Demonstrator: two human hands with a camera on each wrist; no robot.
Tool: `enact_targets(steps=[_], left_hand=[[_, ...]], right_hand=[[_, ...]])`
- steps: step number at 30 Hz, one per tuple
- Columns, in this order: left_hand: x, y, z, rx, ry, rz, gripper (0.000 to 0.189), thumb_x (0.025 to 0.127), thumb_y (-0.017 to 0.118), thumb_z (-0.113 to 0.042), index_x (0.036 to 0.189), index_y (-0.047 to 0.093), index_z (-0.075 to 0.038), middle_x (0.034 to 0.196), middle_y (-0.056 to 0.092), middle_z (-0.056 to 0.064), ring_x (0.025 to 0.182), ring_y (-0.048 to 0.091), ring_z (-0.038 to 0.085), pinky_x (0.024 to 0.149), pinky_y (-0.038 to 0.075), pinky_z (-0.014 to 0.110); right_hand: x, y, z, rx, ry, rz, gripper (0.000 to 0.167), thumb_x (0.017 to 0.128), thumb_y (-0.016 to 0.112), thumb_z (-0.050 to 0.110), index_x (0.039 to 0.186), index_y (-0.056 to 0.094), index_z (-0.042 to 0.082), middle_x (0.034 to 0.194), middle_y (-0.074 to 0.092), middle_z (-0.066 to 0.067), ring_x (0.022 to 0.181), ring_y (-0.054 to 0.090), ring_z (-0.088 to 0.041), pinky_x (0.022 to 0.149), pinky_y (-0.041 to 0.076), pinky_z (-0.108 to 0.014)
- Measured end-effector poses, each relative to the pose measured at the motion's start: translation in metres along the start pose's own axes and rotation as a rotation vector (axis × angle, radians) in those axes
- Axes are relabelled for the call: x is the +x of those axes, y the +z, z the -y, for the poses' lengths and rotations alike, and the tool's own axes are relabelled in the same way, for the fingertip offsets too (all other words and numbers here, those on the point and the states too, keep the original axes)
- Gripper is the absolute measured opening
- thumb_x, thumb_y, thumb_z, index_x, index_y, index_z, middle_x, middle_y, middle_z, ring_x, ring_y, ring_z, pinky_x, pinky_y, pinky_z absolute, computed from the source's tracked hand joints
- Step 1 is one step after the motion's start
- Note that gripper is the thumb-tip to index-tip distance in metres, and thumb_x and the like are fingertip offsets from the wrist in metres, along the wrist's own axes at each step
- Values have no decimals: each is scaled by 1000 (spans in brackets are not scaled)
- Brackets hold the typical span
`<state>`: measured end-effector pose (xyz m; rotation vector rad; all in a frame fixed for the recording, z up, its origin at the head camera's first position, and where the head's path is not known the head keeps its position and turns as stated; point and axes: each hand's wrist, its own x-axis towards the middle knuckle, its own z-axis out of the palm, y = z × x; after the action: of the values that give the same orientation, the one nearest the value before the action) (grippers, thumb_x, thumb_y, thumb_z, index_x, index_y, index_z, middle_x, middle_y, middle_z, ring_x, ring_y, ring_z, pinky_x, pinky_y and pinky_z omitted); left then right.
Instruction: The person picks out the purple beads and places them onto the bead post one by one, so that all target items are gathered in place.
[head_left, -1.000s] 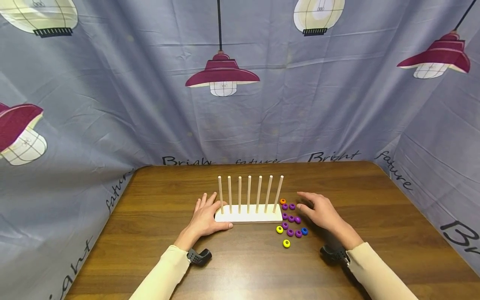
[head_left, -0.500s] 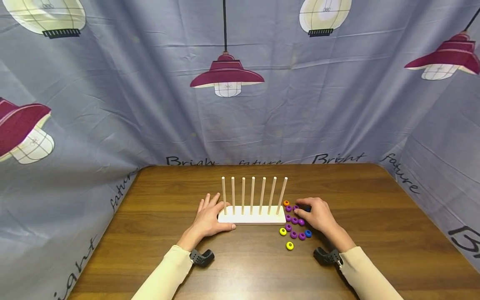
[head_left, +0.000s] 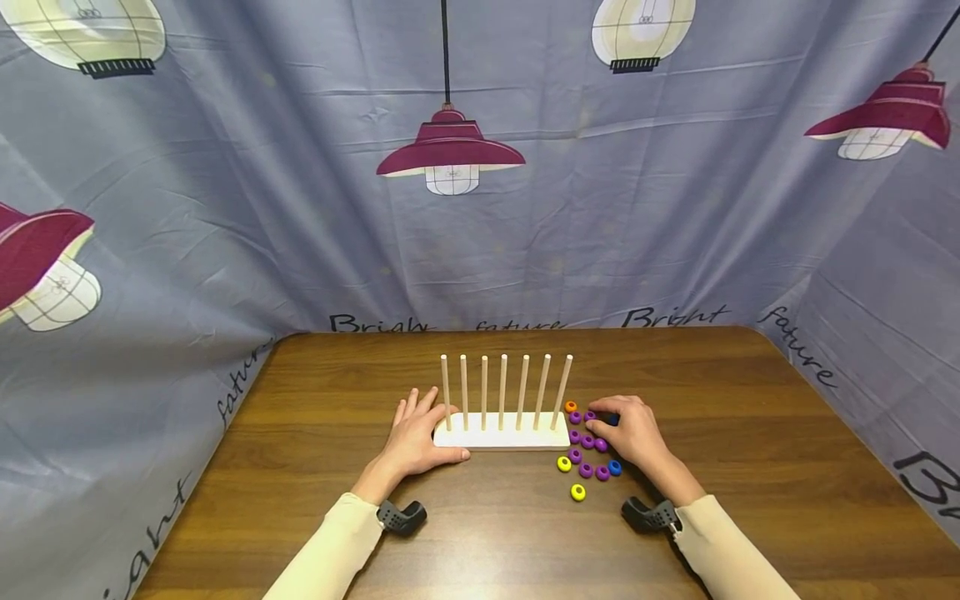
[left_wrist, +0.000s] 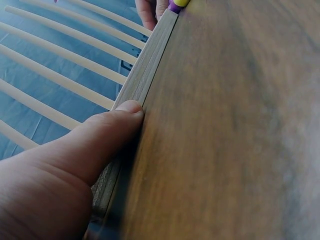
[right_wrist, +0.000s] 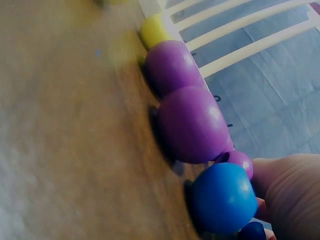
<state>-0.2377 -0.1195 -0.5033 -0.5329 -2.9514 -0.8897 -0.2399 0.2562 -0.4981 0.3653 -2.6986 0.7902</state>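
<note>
My left hand [head_left: 414, 440] holds the left end of a pale wooden peg rack [head_left: 501, 432], which has several upright pegs. Its thumb [left_wrist: 117, 116] lies along the front edge of the base, with the index finger behind the first peg and the other fingers spread on the table. My right hand [head_left: 636, 429] is down among the beads right of the rack. Its thumb and index fingertips close on a purple bead [head_left: 590, 416]. Under the palm a dark blue bead [head_left: 612, 419] shows in part. From the right wrist, most of that hand's fingers are hidden behind beads.
Several more purple beads [head_left: 587, 442] lie close beside the rack's right end. Around them are an orange bead [head_left: 571, 407], a blue bead [head_left: 615, 467] and two yellow beads [head_left: 564, 464]. All rest on a brown wooden table [head_left: 495, 533], with a grey-blue curtain [head_left: 480, 250] behind.
My right hand has moved slightly left and down into the beads, its fingertips coming around a purple bead. The left hand stays on the rack. The whole view has shifted a little.
</note>
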Motion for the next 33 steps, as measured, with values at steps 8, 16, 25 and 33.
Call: enact_targets(steps=[8,16,25,33], left_hand=[[-1,-2,-2,-10,-2,-1,72,71,85,-52,130,66,-17,162,36,25,153,17,55,125,12,67],[-1,-1,0,-5,-3,-1,71,71,86,-51,130,67,-17,161,37,25,154,17,54,125,12,66],[0,2,-2,-19,-2,8,71,72,85,-51,131,66,-17,162,36,24,154,17,54,125,12,66],[-1,-1,-1,-8,-16,10,71,72,85,-50,132,66,-16,162,36,23,155,16,52,126,11,65]], right_hand=[[0,0,0,6,9,-11,17,80,83,9,96,79,4,105,78,-15,107,65,-43,95,48,-59],[-1,1,-1,7,0,-9,17,80,83,10,96,80,5,104,78,-15,107,65,-42,95,48,-59],[-3,-4,1,-1,-6,-15,16,81,83,10,96,80,5,101,79,-15,105,67,-42,92,50,-59],[1,-6,5,28,26,-5,19,84,80,12,101,79,3,102,79,-16,104,70,-42,92,53,-59]])
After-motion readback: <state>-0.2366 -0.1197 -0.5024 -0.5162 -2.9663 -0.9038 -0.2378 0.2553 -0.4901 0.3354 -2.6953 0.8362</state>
